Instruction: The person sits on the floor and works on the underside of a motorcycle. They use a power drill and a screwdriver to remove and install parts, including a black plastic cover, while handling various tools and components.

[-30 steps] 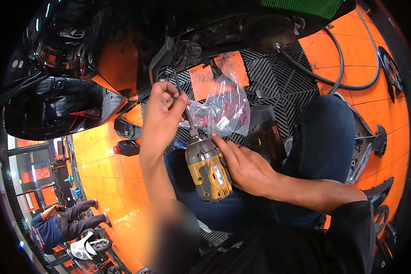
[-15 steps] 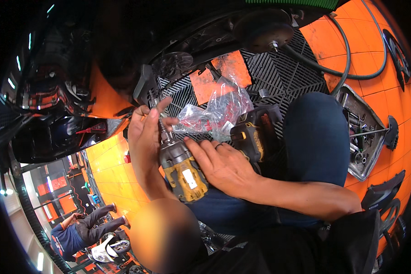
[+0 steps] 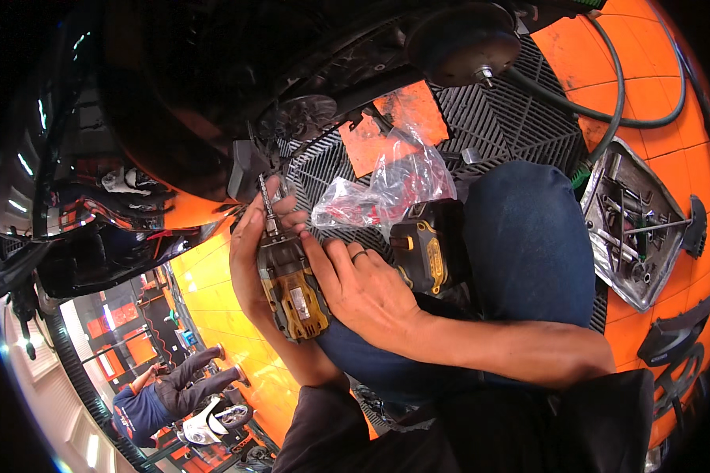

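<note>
My left hand cups the front of a yellow-and-black impact driver, its fingers curled loosely around the nose and a long metal bit. My right hand grips the same driver from the right, fingers lying along its body; the palm side is hidden. The driver's black-and-yellow battery shows beyond the right hand. The bit's tip is beside black parts under the vehicle bodywork. A clear plastic bag with red contents lies just ahead of the hands.
A metal tool tray sits right of my knee. A hose curves over orange flooring, with plastic parts lower right. A black slatted mat lies ahead. Another person is beside a white motorcycle at lower left.
Both hands and the driver have shifted left, and the battery now shows more. My left fingers have moved from pinching along the bit to around the driver's nose. The view has shifted, revealing the tool tray.
</note>
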